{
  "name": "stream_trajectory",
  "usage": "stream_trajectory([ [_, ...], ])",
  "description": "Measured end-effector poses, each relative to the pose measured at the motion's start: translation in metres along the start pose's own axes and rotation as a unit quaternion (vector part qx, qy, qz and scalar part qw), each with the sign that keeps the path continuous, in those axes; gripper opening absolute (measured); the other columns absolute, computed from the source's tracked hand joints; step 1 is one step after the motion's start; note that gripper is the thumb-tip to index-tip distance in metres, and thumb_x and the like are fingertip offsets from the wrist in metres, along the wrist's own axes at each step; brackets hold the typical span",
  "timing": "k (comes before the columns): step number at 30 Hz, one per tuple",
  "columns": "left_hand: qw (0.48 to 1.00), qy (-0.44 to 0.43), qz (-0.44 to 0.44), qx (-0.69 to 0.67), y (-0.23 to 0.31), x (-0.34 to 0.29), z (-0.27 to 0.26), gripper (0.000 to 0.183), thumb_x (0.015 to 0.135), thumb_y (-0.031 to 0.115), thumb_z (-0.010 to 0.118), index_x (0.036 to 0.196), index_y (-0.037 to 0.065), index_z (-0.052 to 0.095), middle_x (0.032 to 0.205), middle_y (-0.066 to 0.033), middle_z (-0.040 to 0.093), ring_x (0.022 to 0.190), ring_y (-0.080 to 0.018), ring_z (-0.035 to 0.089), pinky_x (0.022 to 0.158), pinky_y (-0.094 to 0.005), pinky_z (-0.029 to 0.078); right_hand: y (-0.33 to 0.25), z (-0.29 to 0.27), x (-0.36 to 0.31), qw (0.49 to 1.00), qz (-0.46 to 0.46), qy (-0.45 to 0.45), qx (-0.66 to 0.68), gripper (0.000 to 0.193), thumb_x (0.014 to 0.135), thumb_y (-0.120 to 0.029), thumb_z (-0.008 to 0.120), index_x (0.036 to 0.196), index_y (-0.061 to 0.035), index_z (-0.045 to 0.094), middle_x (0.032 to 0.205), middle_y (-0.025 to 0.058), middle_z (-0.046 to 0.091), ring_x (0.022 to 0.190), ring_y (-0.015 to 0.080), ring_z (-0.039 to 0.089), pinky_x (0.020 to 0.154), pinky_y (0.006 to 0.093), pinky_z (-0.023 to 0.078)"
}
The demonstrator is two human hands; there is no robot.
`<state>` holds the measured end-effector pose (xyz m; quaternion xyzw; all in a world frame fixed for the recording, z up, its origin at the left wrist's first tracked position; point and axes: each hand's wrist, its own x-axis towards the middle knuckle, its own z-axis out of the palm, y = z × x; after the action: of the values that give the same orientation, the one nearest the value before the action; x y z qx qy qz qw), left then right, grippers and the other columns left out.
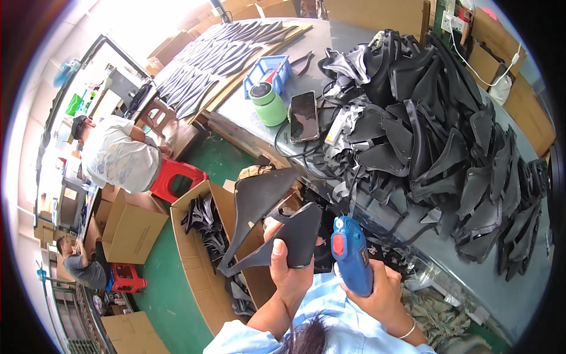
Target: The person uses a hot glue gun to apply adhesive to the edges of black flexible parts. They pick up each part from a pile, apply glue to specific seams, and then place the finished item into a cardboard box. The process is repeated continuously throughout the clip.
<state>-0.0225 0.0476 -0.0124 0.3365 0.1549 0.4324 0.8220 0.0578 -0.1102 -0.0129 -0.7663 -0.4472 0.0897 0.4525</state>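
Note:
My left hand [289,274] is closed on a black saddle-shaped piece [298,233], holding it up in front of me. Its two broad wings narrow toward a pointed end at the lower left. My right hand [377,292] grips a blue handheld power tool [352,259] with a red button. The tool points away from me toward the table edge, just right of the saddle-shaped piece and apart from it. What its tip looks like is hard to make out.
A heap of black moulded pieces [413,130] covers the metal table's right side. Nearby are a phone [304,117], green bottle [268,106], blue basket [269,74] and pliers [305,63]. A cardboard box [191,253] holds black scraps. Two people sit on red stools at left.

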Motion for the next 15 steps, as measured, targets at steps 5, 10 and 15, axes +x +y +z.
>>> stream_trajectory([
  [5, 0.999, -0.03, 0.034, 0.023, 0.003, -0.001, -0.005, 0.04, 0.09, 0.039, 0.056, 0.121, 0.018, 0.04, 0.119, -0.013, 0.053, 0.105, -0.0271, 0.056, 0.083, -0.0366, 0.049, -0.004, 0.001, -0.002, 0.999, -0.019, -0.029, -0.011, 0.056, 0.062, -0.026, 0.083, 0.099, 0.0015, 0.051, 0.07, 0.0131, 0.06, 0.059, 0.0279, 0.061, 0.056, 0.0351, 0.049],
  [10, 0.998, -0.029, 0.048, 0.017, -0.004, 0.003, -0.017, 0.043, 0.086, 0.03, 0.061, 0.117, 0.006, 0.045, 0.113, -0.0191, 0.055, 0.1, -0.0302, 0.061, 0.088, -0.0431, 0.052, -0.006, -0.005, 0.001, 0.999, -0.038, -0.013, -0.022, 0.057, 0.06, -0.019, 0.08, 0.103, 0.0012, 0.049, 0.066, 0.0112, 0.06, 0.055, 0.0268, 0.059, 0.054, 0.0357, 0.046],
  [15, 0.995, -0.06, 0.0, 0.083, 0.024, 0.011, -0.03, 0.041, 0.079, 0.019, 0.062, 0.111, -0.005, 0.053, 0.105, -0.0175, 0.059, 0.098, -0.0272, 0.061, 0.088, -0.0378, 0.05, 0.001, -0.009, 0.001, 0.997, -0.067, -0.019, -0.027, 0.055, 0.058, -0.018, 0.08, 0.101, 0.0009, 0.051, 0.066, 0.011, 0.06, 0.054, 0.0273, 0.058, 0.054, 0.0359, 0.046],
])
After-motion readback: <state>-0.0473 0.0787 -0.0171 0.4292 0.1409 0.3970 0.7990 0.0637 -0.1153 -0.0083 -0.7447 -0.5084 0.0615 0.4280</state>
